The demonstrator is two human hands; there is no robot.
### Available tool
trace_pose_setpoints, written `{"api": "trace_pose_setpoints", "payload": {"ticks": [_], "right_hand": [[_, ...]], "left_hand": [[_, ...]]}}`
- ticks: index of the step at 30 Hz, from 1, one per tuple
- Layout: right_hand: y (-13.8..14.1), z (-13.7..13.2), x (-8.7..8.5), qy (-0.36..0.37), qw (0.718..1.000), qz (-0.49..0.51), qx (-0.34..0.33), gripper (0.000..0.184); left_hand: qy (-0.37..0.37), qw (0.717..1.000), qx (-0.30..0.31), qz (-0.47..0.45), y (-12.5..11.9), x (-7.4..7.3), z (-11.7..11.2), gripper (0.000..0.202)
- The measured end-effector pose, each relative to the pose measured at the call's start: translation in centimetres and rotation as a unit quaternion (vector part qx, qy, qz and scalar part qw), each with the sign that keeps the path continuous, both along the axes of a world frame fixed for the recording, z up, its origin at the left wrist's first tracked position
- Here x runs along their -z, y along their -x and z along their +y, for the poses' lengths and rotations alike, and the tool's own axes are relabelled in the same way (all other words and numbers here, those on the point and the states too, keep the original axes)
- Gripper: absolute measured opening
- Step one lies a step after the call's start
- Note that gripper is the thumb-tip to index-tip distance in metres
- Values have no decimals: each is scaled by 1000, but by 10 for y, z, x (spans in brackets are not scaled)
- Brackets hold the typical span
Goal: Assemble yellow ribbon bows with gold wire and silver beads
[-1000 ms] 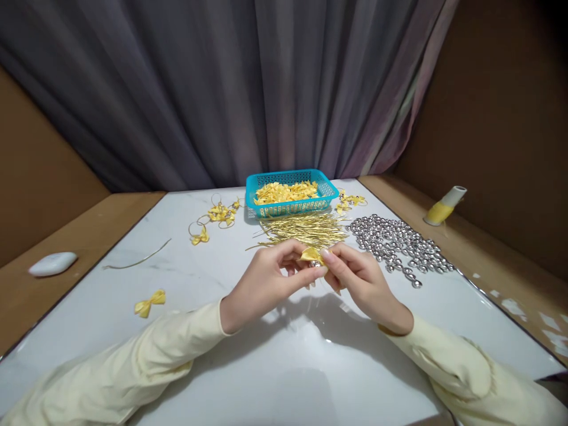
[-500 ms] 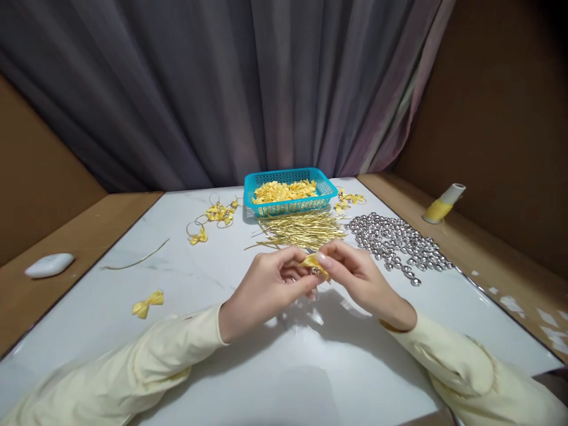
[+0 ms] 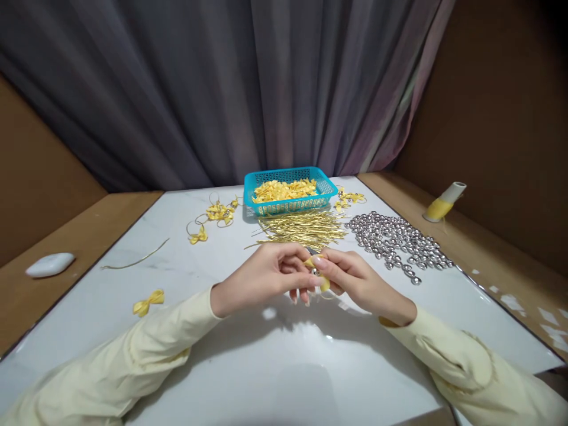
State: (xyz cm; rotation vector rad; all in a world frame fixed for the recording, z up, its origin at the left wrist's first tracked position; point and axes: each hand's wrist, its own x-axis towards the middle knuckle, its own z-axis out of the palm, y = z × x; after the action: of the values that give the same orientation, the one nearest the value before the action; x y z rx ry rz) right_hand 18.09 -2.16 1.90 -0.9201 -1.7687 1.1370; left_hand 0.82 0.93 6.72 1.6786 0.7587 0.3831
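Over a white worktop (image 3: 266, 373), the left hand (image 3: 266, 275) and right hand (image 3: 362, 282) pinch a yellow bow (image 3: 325, 284) and silver bead (image 3: 315, 271) in their fingers, apparently adjusting them; the next move seems to need steady pressure. Beyond lie gold wires (image 3: 304, 229), then a blue basket (image 3: 293, 206) of bows (image 3: 284, 190).

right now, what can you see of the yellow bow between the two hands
The yellow bow looks like shiny ribbon, with a silvery bead against it and what looks like thin wire curving below. The left hand and right hand pinch it above the white table, hiding much of it.
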Motion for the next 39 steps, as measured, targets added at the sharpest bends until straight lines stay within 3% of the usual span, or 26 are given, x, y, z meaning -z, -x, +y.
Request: {"api": "trace_pose_setpoints", "payload": {"ticks": [7, 18, 27, 39], "right_hand": [[1, 2, 4, 72, 994, 76, 18, 34], [1, 2, 2, 99, 993, 61, 23, 33], [-1, 3, 5, 73, 996, 51, 11, 31], [-1, 0, 0, -38, 998, -27, 30, 31]], "left_hand": [[-10, 1000, 19, 10, 1, 2, 5, 16], [0, 1000, 25, 10, 1, 4, 4, 15], [5, 1000, 21, 13, 1, 1, 2, 15], [16, 999, 23, 14, 2, -5, 1, 16]]}}
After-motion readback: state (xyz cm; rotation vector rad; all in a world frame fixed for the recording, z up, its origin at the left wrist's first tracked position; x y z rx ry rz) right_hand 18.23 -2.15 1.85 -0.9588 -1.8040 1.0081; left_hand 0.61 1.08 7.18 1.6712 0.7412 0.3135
